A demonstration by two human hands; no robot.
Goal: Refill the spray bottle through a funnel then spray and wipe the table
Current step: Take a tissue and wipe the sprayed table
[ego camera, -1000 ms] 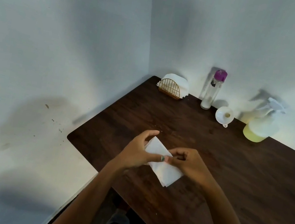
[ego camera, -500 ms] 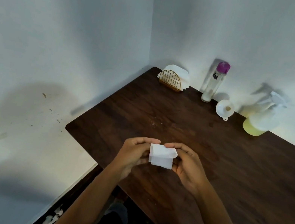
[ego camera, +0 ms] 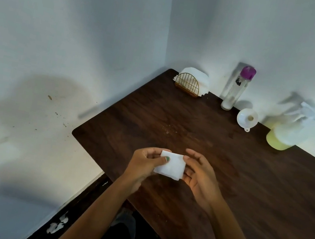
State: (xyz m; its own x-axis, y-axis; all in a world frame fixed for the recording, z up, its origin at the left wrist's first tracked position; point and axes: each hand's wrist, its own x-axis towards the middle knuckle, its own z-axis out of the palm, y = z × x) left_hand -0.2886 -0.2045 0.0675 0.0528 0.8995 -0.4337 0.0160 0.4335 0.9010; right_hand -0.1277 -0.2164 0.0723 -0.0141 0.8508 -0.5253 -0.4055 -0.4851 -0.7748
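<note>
A folded white tissue (ego camera: 172, 166) is held above the dark wooden table (ego camera: 245, 187) near its front left edge. My left hand (ego camera: 146, 161) pinches its left side, thumb on top. My right hand (ego camera: 200, 174) cups the tissue's right edge with curled fingers. At the back by the wall stand the spray bottle (ego camera: 285, 132) with yellow liquid in it, a white funnel (ego camera: 247, 118) lying on the table, and a tall clear bottle (ego camera: 235, 88) with a purple cap.
A gold wire napkin holder (ego camera: 189, 84) with white napkins sits in the table's back left corner. White walls close in the table at the left and back. Small crumbs (ego camera: 168, 130) dot the table's middle. Scraps of paper (ego camera: 58, 225) lie on the floor.
The open tissue has been folded into a small square between both hands. The view has dropped slightly, so the hands sit lower and closer.
</note>
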